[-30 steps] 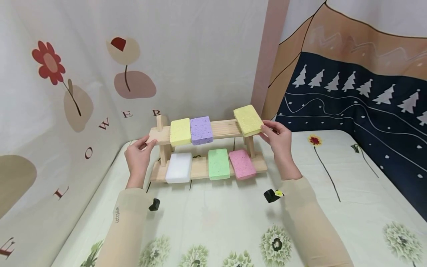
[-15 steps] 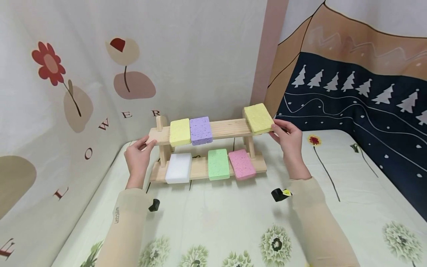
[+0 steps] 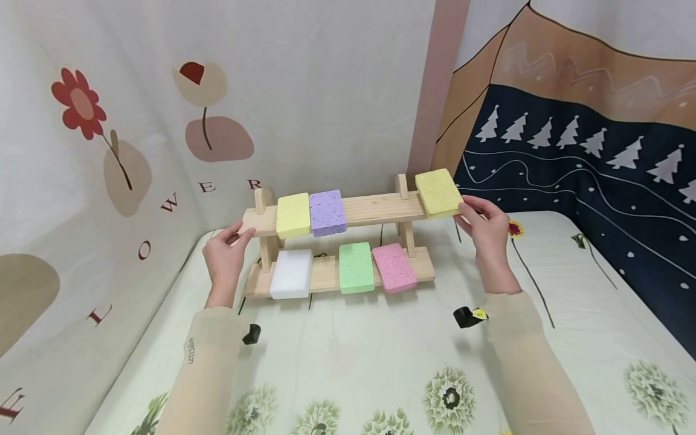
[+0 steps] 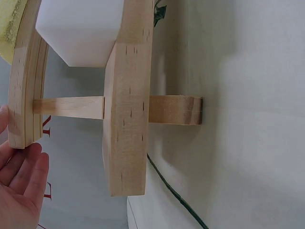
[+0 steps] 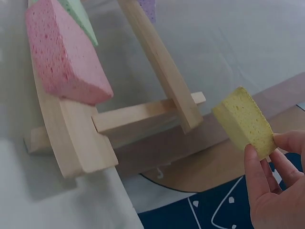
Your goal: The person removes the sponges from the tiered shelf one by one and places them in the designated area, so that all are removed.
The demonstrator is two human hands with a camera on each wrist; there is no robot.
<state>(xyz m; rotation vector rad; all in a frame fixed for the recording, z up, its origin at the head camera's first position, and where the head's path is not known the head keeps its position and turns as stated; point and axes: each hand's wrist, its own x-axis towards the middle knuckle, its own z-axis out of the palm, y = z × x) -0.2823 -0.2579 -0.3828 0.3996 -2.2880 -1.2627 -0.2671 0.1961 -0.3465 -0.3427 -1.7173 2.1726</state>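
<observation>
The left hand (image 4: 21,188) grips one end of the wooden rack (image 4: 127,129), which carries a white block (image 4: 81,28).

A table (image 3: 337,338) spread with pale, flower-print cloth lies below the fingers and carries a two-tier wooden shelf (image 3: 409,241). On the upper board (image 3: 370,210), a yellow sponge (image 3: 293,215) lies just right of the left fingers (image 4: 35,179), with a purple sponge (image 3: 328,212) beside it. On the lower board (image 3: 325,275), a white sponge (image 3: 291,273) sits below and right of those fingers; farther along, toward the right fingers (image 5: 256,179), lie a green sponge (image 3: 356,267) and a slanted pink sponge (image 3: 395,267).
</observation>
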